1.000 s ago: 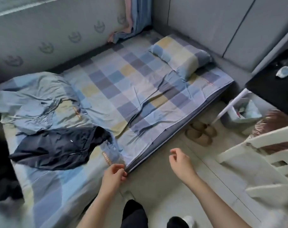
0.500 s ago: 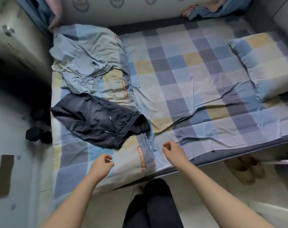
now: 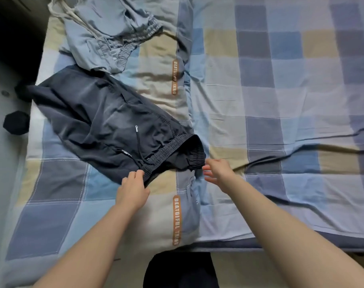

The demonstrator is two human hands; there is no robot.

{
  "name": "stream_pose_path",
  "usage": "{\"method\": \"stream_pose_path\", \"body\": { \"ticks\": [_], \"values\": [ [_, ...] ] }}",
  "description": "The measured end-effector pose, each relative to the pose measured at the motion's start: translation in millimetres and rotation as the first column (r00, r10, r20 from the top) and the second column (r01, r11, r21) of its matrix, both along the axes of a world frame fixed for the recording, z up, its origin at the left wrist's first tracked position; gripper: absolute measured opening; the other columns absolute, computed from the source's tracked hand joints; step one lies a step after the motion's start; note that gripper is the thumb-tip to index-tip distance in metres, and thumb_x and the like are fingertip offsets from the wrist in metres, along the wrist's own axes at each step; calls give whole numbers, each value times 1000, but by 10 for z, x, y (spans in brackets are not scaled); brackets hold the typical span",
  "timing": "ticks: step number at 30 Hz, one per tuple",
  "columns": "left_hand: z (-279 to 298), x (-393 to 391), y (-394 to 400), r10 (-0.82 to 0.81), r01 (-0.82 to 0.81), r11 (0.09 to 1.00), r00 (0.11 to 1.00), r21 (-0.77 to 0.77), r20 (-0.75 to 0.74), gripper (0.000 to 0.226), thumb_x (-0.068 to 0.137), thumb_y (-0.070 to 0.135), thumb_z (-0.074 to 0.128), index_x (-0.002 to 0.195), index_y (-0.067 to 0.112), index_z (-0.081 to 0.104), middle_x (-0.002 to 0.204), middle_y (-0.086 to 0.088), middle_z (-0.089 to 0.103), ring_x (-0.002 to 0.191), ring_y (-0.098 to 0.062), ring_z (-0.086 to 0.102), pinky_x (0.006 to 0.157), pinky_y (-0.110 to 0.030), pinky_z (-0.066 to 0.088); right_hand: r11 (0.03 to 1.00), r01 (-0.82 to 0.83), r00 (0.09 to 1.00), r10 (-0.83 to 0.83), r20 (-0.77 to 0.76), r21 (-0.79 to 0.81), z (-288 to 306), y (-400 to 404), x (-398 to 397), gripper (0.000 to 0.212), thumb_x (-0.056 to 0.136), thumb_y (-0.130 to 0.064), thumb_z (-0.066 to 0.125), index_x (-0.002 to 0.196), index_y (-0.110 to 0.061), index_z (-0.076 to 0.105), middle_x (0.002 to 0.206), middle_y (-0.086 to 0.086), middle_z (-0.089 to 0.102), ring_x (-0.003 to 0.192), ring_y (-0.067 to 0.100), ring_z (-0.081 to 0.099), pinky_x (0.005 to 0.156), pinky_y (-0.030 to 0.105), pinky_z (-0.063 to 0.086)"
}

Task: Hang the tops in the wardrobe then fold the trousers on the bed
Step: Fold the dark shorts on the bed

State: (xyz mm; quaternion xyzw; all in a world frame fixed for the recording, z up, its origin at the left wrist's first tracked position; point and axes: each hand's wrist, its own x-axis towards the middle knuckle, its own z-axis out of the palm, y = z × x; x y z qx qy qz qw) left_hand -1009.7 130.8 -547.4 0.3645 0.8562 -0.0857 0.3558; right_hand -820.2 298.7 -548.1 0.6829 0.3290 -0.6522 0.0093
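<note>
Step in hand: folding. Dark trousers point(image 3: 106, 123) lie crumpled on the bed point(image 3: 260, 84), near left. Your left hand point(image 3: 133, 189) pinches the waistband; your right hand point(image 3: 217, 170), fingers spread, holds nothing. Next: grip the waistband's right end, pull flat.

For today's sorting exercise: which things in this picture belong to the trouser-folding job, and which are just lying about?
Belongs to the job:
dark trousers
light blue trousers
left hand, at the dark waistband
right hand, reaching for it
bed

Just lying about:
folded quilt
dark object on the floor
</note>
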Motion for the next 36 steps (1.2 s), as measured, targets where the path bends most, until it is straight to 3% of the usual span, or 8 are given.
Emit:
{"method": "stream_pose_path", "body": {
  "ticks": [4,7,12,17,22,28,33,36],
  "values": [
    [-374,-2,120,-73,69,997,991,-45,-109,51,91,33,57,135,18,37,134,-4,43,119,-30,42,91,-40,43,997,22,1000,-23,-7,-68,-423,181,-225,46,96,-22,53,135,-1,43,126,22,57,110,35,60,94,40,52],
    [-533,-62,172,-127,126,992,967,-16,-221,54,89,34,60,135,17,37,129,-5,46,116,-28,46,87,-37,44,985,-146,981,131,146,95,-714,255,-312,55,90,-24,61,137,-8,36,135,17,48,119,32,52,100,44,46],
    [-641,-233,209,-126,124,992,985,-24,-115,44,92,18,52,133,14,36,122,-10,56,111,-32,52,84,-42,46,903,-414,888,371,272,119,-909,298,-347,49,87,-29,67,125,-4,51,120,12,58,117,29,53,100,43,44],
    [-460,-452,169,12,-4,994,997,111,-75,26,92,20,45,117,17,48,111,-12,64,101,-35,57,78,-41,48,891,-366,928,331,169,270,-760,219,-339,14,88,-19,56,86,-7,62,85,10,64,87,28,59,80,37,47],
    [5,-535,84,95,-52,977,975,208,-203,19,99,32,36,92,17,46,99,-18,68,87,-42,57,68,-39,39,724,-415,908,364,207,551,-172,103,-274,14,94,-30,53,90,-16,53,80,-4,55,82,22,53,73,37,41],
    [825,-597,-101,270,-236,946,953,220,-140,35,85,3,44,117,17,42,103,-23,62,83,-37,50,71,-39,40,453,-418,883,407,235,788,989,-26,-138,10,94,-22,55,86,-20,50,66,-9,54,68,24,55,72,39,40],
    [1601,-402,-380,109,-104,993,991,60,-83,52,89,10,53,134,12,28,134,-16,42,108,-41,54,84,-45,47,202,-374,846,474,244,905,2071,-475,-56,7,91,-16,62,97,-12,61,69,-10,59,63,20,59,73,37,45],
    [2069,-179,-408,-53,25,940,996,341,75,85,85,33,71,150,18,17,152,-5,25,132,-28,41,105,-44,40,213,-336,837,515,187,917,2555,-850,-12,6,90,-16,64,94,-14,61,78,-9,62,69,7,56,68,20,44]
  ]
}}
